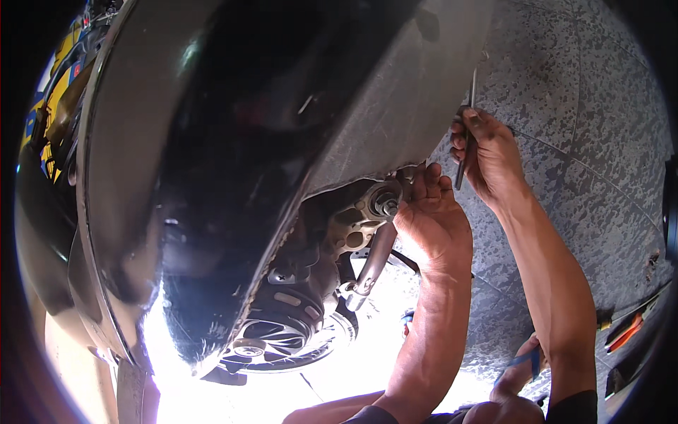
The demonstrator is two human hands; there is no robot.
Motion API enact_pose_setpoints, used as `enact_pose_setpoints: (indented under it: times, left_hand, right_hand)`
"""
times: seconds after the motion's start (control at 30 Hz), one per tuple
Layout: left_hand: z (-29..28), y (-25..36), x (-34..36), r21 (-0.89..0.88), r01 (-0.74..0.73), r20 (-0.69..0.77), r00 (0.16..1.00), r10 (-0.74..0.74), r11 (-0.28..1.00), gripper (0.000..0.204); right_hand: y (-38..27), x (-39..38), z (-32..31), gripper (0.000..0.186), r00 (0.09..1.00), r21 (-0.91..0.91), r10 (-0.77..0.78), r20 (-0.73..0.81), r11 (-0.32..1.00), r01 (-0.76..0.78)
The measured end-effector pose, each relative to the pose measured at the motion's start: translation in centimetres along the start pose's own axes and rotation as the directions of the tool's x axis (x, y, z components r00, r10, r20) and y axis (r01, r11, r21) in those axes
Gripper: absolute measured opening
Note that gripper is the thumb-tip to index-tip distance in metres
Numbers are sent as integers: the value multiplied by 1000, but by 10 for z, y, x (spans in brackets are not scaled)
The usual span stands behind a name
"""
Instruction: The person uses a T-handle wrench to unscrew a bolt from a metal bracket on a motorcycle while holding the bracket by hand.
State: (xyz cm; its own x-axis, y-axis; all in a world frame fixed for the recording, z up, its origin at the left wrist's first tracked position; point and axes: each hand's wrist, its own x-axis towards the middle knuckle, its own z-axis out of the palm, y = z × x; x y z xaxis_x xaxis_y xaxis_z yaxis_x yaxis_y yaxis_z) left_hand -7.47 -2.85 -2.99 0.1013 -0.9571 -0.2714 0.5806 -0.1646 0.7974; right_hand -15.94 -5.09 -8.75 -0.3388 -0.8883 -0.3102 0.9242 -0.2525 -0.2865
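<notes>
A dark vehicle body panel (226, 127) with a grey inner panel (385, 106) overhangs a metal bracket (353, 240), a bolt (387, 206) and a cylindrical metal tube (374, 261). My left hand (431, 219) reaches up beside the bolt, fingers bent together at the grey panel's lower edge; what they grip is hidden. My right hand (487, 155), higher and further right, holds a long thin metal rod (460, 177) upright, its upper end beside the grey panel.
A wheel (261, 353) is beneath the bracket. A speckled tiled floor (558, 127) lies to the right, with orange-handled tools (623, 332) at its lower right. A blue-strapped sandal on a foot (522, 364) is near the bottom. Yellow objects (53, 120) stand at the far left.
</notes>
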Motion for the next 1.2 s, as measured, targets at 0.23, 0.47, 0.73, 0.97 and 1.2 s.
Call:
enact_pose_setpoints:
  times: [0.23,0.47,0.73,0.97,1.2]
  left_hand:
    - [2,-1,-1,12,6,28,1000,-7,1000,42]
    - [-6,-1,-1,10,24,141,990,-25,1000,53]
    - [-19,6,-1,22,-30,21,999,30,999,56]
    - [-13,-1,-7,64,-24,34,999,22,998,57]
    - [-18,3,-9,107,-73,82,995,65,992,55]
  right_hand:
    - [7,6,8,16,1000,20,-4,-2,1000,4]
    - [14,10,10,16,1000,27,-7,15,1000,7]
    - [19,4,14,16,999,64,43,-18,997,-42]
    - [12,6,14,16,998,-13,61,-32,998,-62]
    - [8,6,11,16,988,-25,137,72,990,-136]
